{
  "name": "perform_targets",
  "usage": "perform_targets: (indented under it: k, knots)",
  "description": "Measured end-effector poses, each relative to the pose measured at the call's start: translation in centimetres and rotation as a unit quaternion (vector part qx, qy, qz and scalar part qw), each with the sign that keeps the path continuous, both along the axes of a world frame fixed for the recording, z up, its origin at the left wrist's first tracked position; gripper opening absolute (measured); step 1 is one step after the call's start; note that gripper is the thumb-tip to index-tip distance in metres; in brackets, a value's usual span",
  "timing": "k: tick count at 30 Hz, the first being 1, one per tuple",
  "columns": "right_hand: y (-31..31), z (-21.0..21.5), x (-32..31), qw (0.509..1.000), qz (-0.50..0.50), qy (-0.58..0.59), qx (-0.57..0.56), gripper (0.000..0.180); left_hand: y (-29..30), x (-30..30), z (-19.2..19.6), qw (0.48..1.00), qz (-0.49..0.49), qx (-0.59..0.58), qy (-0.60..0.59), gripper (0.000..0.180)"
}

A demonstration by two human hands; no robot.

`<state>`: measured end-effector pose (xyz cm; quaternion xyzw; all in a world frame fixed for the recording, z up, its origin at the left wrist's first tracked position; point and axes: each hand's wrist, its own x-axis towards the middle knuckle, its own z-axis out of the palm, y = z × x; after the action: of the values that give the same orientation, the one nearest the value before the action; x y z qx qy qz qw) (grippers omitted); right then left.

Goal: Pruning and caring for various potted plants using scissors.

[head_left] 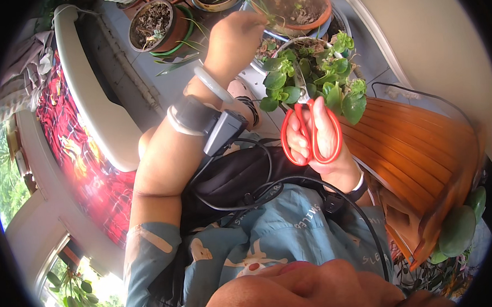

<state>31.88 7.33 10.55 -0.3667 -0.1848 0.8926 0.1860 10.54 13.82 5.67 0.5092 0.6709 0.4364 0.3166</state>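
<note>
Scissors (310, 130) in right hand (322, 139) | blades at plant (314, 79) edge | left hand (235, 41) above

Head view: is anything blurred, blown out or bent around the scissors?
Head view: red-handled scissors and right hand sharp; left hand slightly motion-blurred; windows at left blown out; fisheye bends the white bench edge; corners black.

There is one view, from a wide fisheye camera worn on the person's head and looking steeply down over the chest. It sits very close: the torso fills the lower half, and both forearms rise from there toward the potted plants (314, 79) at the top. Straight edges bend near the dark round rim, where detail is probably too warped to judge.
</note>
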Motion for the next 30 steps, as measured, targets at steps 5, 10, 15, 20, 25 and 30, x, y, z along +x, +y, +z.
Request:
perform_targets:
  k: [5,10,15,20,25,30]
  knots:
    - [-1.0,0.2,2.6,0.997,0.036,0.022,0.069,0.063,0.5,-0.9,-1.6,0.998,-0.006,-0.035,-0.047,0.027]
    - [-1.5,1.5,4.1,0.986,0.085,-0.037,0.138,0.062,-0.5,0.1,1.6,0.987,-0.139,-0.014,-0.076,0.038]
    - [-1.6,1.0,4.2,0.981,0.081,-0.083,0.156,0.055,-1.3,0.0,3.2,0.926,-0.319,-0.015,-0.201,0.034]
    - [-1.7,0.2,4.6,0.982,0.054,-0.086,0.157,0.055,-1.0,-0.5,3.4,0.937,-0.280,-0.037,-0.205,0.038]
    - [-1.7,0.4,4.3,0.985,0.065,-0.063,0.145,0.054,-1.0,-0.8,2.3,0.945,-0.174,-0.011,-0.277,0.027]
    - [-1.8,0.0,4.6,0.979,0.116,-0.057,0.157,0.063,-1.0,-0.9,1.6,0.944,-0.145,-0.035,-0.293,0.031]
